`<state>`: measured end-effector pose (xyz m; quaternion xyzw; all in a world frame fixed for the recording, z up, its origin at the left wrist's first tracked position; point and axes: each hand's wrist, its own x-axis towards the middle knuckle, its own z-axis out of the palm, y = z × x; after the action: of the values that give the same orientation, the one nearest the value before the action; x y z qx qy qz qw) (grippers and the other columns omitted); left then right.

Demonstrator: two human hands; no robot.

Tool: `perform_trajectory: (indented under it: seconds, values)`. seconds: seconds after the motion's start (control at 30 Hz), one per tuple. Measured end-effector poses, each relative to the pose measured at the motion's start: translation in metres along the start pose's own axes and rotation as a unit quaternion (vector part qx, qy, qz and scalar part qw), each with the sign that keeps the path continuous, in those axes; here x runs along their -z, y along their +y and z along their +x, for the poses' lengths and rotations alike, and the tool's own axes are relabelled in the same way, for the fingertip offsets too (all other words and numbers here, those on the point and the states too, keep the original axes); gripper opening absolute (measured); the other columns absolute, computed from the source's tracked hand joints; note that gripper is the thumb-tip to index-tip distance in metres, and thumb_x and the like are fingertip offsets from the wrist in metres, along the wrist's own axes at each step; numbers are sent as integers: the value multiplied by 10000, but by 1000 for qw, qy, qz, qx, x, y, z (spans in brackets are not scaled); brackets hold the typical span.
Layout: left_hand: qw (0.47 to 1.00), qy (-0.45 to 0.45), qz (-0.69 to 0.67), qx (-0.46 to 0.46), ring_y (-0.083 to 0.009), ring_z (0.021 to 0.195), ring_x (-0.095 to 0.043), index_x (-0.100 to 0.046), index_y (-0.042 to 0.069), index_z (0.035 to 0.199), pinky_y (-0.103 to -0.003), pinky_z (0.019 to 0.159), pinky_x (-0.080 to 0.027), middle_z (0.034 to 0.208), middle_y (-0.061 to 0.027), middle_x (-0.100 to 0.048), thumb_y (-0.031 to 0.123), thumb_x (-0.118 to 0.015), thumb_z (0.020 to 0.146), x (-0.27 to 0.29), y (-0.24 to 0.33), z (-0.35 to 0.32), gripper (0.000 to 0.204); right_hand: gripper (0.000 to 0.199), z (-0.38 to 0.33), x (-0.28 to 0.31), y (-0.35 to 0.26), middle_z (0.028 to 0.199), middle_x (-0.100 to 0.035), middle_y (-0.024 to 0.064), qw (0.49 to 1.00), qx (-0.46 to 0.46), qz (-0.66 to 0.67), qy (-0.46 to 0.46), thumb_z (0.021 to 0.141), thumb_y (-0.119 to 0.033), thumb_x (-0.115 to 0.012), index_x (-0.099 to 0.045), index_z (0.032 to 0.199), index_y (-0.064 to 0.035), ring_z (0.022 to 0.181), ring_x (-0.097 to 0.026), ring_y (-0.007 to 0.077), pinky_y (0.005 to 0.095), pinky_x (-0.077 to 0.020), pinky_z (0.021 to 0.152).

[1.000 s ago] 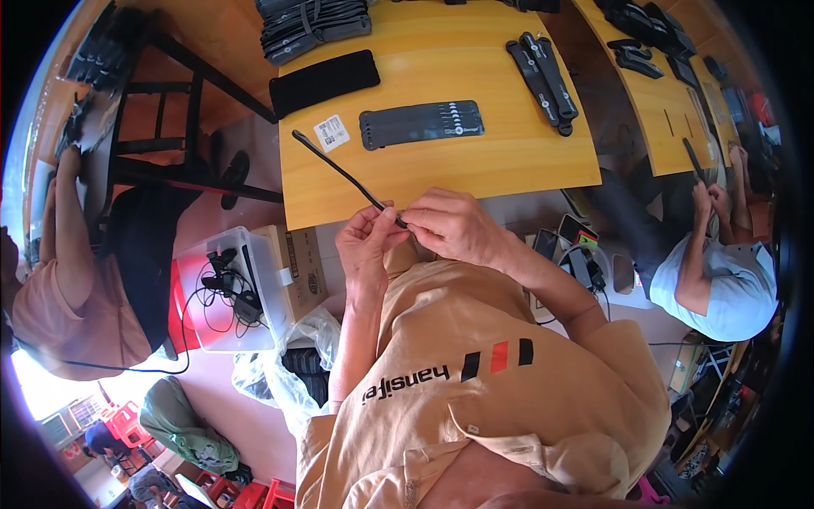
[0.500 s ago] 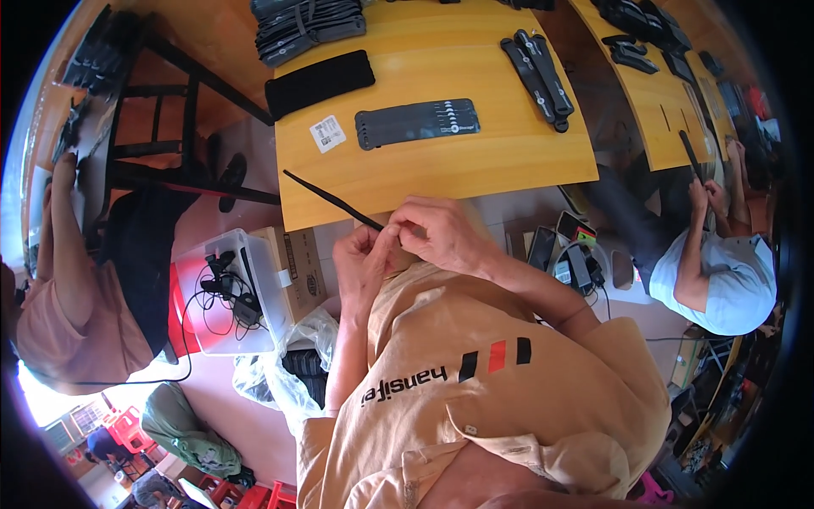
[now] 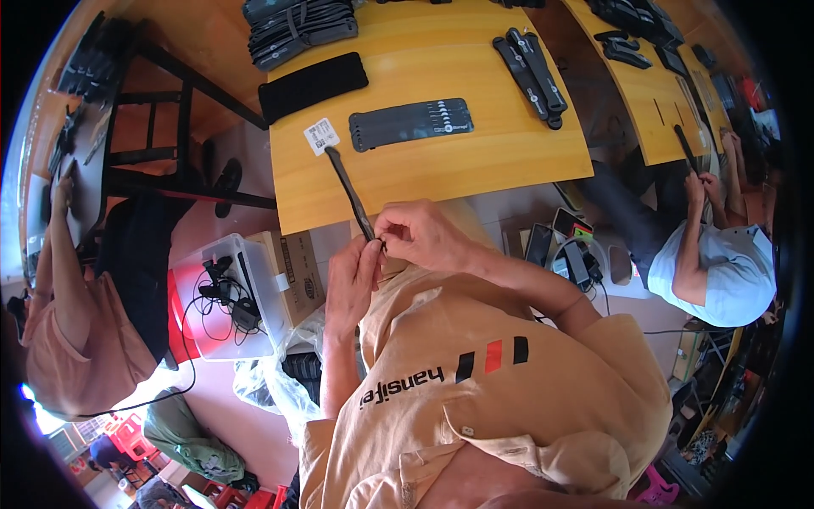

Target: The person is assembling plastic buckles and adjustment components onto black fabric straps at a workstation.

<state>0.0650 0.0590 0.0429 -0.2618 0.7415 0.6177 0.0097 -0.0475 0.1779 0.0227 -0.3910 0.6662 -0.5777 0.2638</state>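
Observation:
A narrow black strap (image 3: 348, 192) slants up from my hands, its far end over the table beside a white label (image 3: 321, 136). My left hand (image 3: 351, 276) is closed on the strap's near end, thumb and fingers pinching it. Just right of it, my right hand (image 3: 424, 234) has its fingertips pinched at that same end, which they partly hide. On the table ahead lies a flat dark set of straps (image 3: 411, 125) with white markings. Behind the label sits a plain black pouch (image 3: 314, 87).
A tied stack of dark strap packs (image 3: 301, 32) stands at the back of the table (image 3: 475, 161); black straps (image 3: 532, 78) lie at its right. Left below is a clear bin (image 3: 270, 327) of cables beside a cardboard box (image 3: 298, 276). People sit at both sides.
The strap has swung clockwise from pointing left to pointing more steeply up, its far end now by the label. More of its flat side shows. My hands stay together at its near end.

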Motion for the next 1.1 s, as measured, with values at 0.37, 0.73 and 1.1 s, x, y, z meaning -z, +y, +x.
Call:
perform_trajectory:
  seconds: [0.37, 0.73, 1.1]
  values:
    - [991, 36, -123, -37, -22, 442, -398, -540, 21, 676, -187, 396, -294, 531, 32, -469, 155, -472, 916, 8, 24, -23, 282, 99, 6, 4, -28, 786, -539, 54, 929, -92, 341, -113, 772, 5, -563, -512, 857, 8, 677, -532, 108, 258, -448, 588]
    - [977, -54, -179, -103, -18, 404, -361, -499, 36, 574, -195, 372, -240, 492, 28, -447, 99, -478, 885, 15, 24, -27, 319, 94, -2, 2, -34, 637, -444, 73, 979, 157, 83, -102, 762, -1, -545, -471, 704, -6, 641, -498, 189, 304, -350, 529]
    - [716, -44, -697, 1, -28, 312, -276, -414, 129, 638, -171, 277, -198, 436, 58, -343, 158, -430, 904, 136, -20, -66, 268, 304, -39, 128, 21, 502, -280, -70, 862, -200, 372, 280, 918, -418, -436, -506, 904, -123, 364, -288, 62, 224, -219, 327]
